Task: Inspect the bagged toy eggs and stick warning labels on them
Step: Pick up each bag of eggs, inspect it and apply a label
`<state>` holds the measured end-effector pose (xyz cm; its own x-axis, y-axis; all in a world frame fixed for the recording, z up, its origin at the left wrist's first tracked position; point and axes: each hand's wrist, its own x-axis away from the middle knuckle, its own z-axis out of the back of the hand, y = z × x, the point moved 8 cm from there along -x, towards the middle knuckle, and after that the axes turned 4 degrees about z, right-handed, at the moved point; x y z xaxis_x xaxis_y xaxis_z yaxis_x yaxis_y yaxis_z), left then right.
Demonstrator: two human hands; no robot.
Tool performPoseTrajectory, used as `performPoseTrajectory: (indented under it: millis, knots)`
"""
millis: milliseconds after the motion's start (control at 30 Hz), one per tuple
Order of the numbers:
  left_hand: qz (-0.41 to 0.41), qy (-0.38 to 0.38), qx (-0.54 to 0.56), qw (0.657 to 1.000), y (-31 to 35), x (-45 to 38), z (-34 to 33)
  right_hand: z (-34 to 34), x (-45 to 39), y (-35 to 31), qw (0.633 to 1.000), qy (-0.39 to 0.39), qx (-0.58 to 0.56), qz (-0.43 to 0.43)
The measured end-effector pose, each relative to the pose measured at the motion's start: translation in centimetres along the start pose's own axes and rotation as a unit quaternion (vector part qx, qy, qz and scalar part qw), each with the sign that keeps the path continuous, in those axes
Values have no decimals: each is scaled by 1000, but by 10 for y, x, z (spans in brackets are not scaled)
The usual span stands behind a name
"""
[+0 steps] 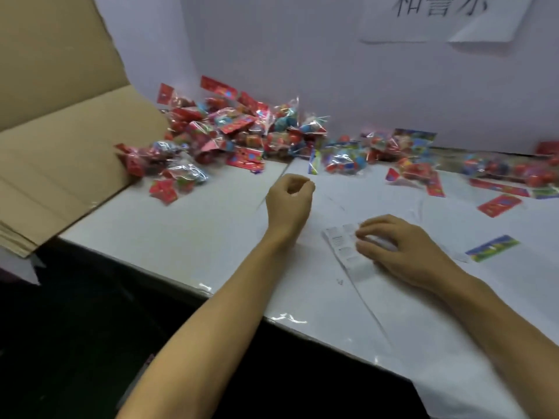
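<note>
A heap of bagged toy eggs point(230, 131) in clear bags with red header cards lies at the back left of the white table point(187, 237). More bagged eggs point(414, 170) are strewn along the back right. A strip of white warning labels point(344, 249) lies on the table near the middle. My right hand point(402, 249) rests on that strip, fingertips curled onto the labels. My left hand point(290, 201) hovers over the table in front of the heap, fingers curled loosely, holding nothing that I can see.
Flattened cardboard point(60, 164) leans at the left, against the heap. A white wall panel point(332, 71) with a paper sign point(438, 16) closes the back. Loose header cards, one red point(499, 205) and one blue-green point(493, 247), lie at the right. The table's front edge point(272, 319) runs diagonally.
</note>
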<state>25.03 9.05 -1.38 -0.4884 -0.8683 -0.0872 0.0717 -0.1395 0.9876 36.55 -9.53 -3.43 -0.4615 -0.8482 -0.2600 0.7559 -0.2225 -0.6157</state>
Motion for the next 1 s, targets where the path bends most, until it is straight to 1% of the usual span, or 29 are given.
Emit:
performPoseTrajectory:
  millis: [33,67,133,200,267,300,333,367,400,433,500,533,567,600,633,667,700,733,767,800,867,900,933,967,1000]
  knots:
    - [-23,26,-61,998,4,-13,12,0,0,2,1000,-4,-9,-8]
    - [-50,56,-140,987,7,-27,27,-1,1,3,1000,-7,-11,-12]
    - [-72,113,-310,941,10,-53,64,-2,2,4,1000,-9,-10,-15]
    - [-58,132,-428,892,3,-80,106,-1,2,4,1000,-7,-23,-20]
    - [-22,103,-520,848,-14,-101,144,0,3,5,999,-3,-36,-25]
    - [1,74,-542,837,-25,-107,160,1,3,5,999,-1,-39,-26]
    - [19,40,-541,840,-36,-110,173,1,3,4,999,-1,-41,-26]
    - [21,17,-522,852,-42,-109,182,1,3,3,999,-2,-42,-27]
    - [6,17,-499,867,-44,-107,190,0,4,2,999,-2,-43,-27]
    - [-21,32,-486,873,-42,-102,193,0,4,1,999,0,-44,-27]
    - [-86,37,-488,868,-33,-91,184,2,3,1,998,7,-47,-32]
    - [-116,23,-484,867,-28,-86,172,4,3,1,998,8,-49,-35]
    - [-141,7,-464,874,-22,-80,158,4,3,-1,998,6,-49,-36]
    - [-160,-3,-417,895,-14,-74,143,4,3,-3,999,-3,-35,-33]
    - [-165,-9,-341,925,-3,-68,129,2,2,-5,1000,-17,-4,-24]
    - [-156,-22,-243,957,8,-62,115,-1,2,-8,999,-33,36,-13]
    - [-139,-43,-133,980,17,-56,99,-4,1,-10,997,-44,70,-3]
    - [-117,-67,-29,990,26,-50,83,-5,1,-12,995,-49,90,3]
    - [-94,-87,49,991,32,-44,66,-5,1,-12,994,-54,97,3]
    - [-71,-105,102,987,37,-40,50,-6,1,-11,993,-64,99,1]
    - [-14,-170,160,972,38,-29,16,-6,3,-9,993,-82,85,-2]
    - [14,-223,163,961,36,-22,-2,-1,4,-8,996,-66,61,-4]
    - [34,-284,145,947,34,-14,-19,10,5,-7,1000,-16,19,-14]
    - [44,-343,115,931,32,-4,-34,27,6,-2,997,60,-30,-32]
    - [47,-393,90,914,29,5,-46,43,9,6,986,134,-81,-57]
